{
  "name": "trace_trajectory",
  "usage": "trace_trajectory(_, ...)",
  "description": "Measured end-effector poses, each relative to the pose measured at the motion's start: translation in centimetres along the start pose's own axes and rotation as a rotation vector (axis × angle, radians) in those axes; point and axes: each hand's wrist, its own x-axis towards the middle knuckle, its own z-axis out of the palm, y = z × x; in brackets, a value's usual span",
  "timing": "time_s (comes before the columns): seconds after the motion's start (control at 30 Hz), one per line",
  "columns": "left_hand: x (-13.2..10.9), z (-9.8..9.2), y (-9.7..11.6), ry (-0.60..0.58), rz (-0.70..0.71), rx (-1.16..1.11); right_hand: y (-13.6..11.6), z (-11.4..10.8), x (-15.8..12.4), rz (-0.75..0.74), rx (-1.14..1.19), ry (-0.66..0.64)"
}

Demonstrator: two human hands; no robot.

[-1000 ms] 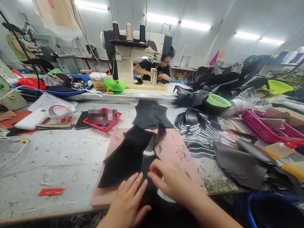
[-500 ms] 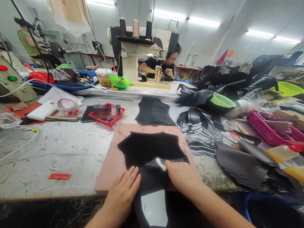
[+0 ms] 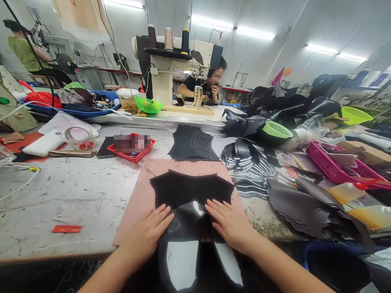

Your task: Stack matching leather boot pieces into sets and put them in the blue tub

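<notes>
Far left, a white cable (image 3: 18, 183) lies on the scratched grey surface (image 3: 76, 195). A red tag (image 3: 66, 228) lies near the front edge. The surface is bare between the tag and the pink board (image 3: 136, 203).

The left hand (image 3: 146, 234) lies palm down at the board's front-left edge. Its grip is spread flat, pinching nothing, and its fingertips touch the glossy black piece (image 3: 183, 260). That piece hangs over the front edge of the surface, between the two forearms. Its upper end meets the lower edge of the matte black piece (image 3: 191, 188), which lies flat at mid-board. Board margin shows bare on either side of the matte piece.

The right hand (image 3: 232, 224) rests palm down on the glossy piece's right side. Its grip is likewise spread, with the fingertips at the matte piece's lower edge.

Behind the board lies a fanned stack of black cut pieces (image 3: 192, 142), just beyond its far edge. To the right, striped pieces (image 3: 247, 162) and grey leather sheets (image 3: 299, 203) crowd close to the board's right edge. A pink basket (image 3: 330, 162) stands further right.
</notes>
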Motion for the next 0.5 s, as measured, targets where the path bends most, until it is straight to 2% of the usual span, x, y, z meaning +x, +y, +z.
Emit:
trace_trajectory(0.1, -0.4, 0.3, -1.3, -0.024, 0.024, -0.011, 0.3, 1.6, -0.4, 0.027, -0.126, 0.124)
trace_trajectory(0.23, -0.9, 0.6, -2.2, -0.025, 0.028, -0.017, 1.8, 1.1, -2.2, 0.243, -0.145, 0.316)
trace_trajectory(0.33, -0.7, 0.6, -2.0, 0.015, 0.022, 0.017, 2.3, 0.7, -2.9, 0.468, 0.061, 0.348)
trace_trajectory(0.4, -0.6, 0.6, -1.8, 0.052, 0.032, 0.044, 2.1, 0.8, -2.3, 0.541, 0.291, 0.366)
trace_trajectory(0.43, -0.5, 0.6, -1.8, 0.075, 0.039, 0.056, 2.0, 0.9, -1.6, 0.524, 0.4, 0.397)
trace_trajectory(0.5, -0.6, 0.7, -1.8, 0.11, 0.052, 0.074, 1.8, 0.8, 0.2, 0.409, 0.534, 0.54)
